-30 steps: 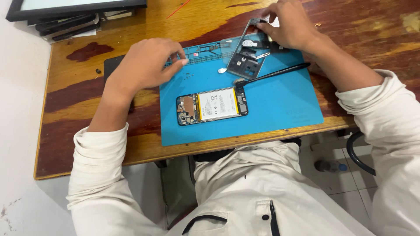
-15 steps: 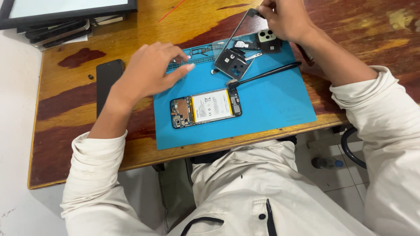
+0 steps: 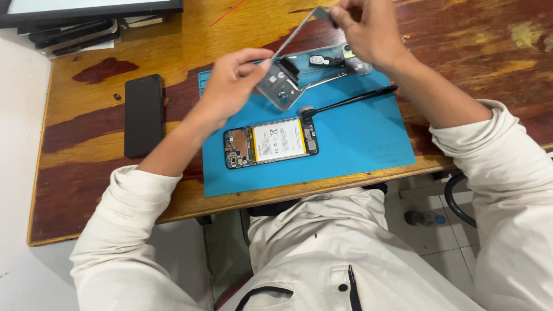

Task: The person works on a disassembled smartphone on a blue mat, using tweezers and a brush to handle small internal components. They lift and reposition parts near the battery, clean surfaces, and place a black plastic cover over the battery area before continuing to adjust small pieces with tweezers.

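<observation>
My left hand (image 3: 233, 83) and my right hand (image 3: 368, 29) both grip a grey phone back cover (image 3: 285, 86), lifted and tilted over the blue work mat (image 3: 357, 138). The left fingers pinch its near edge; the right hand holds its far top corner. Below it an opened phone (image 3: 271, 143) lies flat on the mat, its battery and circuit boards showing. A thin black tool (image 3: 351, 101) rests on the mat just right of the cover.
A black phone (image 3: 143, 115) lies face down on the wooden table (image 3: 86, 155) to the left. Small parts sit in the mat's clear tray (image 3: 340, 60) at the back. A dark framed screen (image 3: 86, 8) and stacked flat items occupy the far left corner.
My left hand has moved from the mat's back left onto the back cover. Both hands have lifted the cover higher and toward the mat's middle.
</observation>
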`<state>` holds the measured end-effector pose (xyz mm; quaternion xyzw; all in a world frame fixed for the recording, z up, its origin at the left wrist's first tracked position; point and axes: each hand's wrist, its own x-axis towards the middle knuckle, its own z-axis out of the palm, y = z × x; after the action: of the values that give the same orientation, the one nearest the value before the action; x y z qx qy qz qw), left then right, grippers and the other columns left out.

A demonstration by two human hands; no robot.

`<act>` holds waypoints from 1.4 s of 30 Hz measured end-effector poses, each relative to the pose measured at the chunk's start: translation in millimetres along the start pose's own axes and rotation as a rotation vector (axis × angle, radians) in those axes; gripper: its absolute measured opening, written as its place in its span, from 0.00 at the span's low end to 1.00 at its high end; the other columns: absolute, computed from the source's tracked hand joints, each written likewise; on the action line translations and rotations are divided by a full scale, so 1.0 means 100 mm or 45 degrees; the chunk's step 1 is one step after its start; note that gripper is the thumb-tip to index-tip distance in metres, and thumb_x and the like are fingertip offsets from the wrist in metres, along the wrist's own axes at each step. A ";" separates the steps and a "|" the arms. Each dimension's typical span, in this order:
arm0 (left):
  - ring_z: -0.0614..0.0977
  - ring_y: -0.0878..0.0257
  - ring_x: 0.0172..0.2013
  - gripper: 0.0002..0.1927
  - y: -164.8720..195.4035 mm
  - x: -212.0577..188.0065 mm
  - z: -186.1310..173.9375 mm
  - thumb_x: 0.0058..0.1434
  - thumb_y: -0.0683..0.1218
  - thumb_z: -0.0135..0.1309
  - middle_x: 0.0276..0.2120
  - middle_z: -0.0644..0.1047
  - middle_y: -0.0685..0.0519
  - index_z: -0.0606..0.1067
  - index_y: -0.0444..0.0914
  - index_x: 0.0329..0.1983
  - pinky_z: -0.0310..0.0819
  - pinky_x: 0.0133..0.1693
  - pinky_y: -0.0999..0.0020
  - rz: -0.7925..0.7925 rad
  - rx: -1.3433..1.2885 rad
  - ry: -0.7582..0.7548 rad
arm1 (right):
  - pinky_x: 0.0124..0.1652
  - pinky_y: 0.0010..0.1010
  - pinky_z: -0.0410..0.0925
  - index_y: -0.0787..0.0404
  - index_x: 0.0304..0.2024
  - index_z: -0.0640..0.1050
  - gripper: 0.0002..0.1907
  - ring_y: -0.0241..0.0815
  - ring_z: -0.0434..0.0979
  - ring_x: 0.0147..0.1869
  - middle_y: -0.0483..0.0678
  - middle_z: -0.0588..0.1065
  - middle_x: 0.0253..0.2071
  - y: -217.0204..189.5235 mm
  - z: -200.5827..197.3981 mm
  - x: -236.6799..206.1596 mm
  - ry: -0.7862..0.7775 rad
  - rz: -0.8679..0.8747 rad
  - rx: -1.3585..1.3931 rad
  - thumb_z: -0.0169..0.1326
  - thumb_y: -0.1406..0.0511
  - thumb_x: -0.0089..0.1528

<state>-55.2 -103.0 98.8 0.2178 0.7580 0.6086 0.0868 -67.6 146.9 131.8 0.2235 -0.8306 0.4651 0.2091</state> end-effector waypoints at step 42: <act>0.85 0.63 0.38 0.25 0.23 -0.51 -0.87 0.64 0.40 0.53 0.46 0.77 0.50 0.73 0.49 0.65 0.83 0.38 0.67 -0.260 0.584 -0.757 | 0.30 0.45 0.71 0.69 0.32 0.82 0.22 0.51 0.75 0.27 0.58 0.77 0.24 0.64 -0.87 0.01 -1.193 0.746 -1.113 0.68 0.53 0.61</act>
<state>-39.0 -198.7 135.8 0.3220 0.8339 0.3218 0.3120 -92.4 251.9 130.3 0.0629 -0.9701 -0.0191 -0.2338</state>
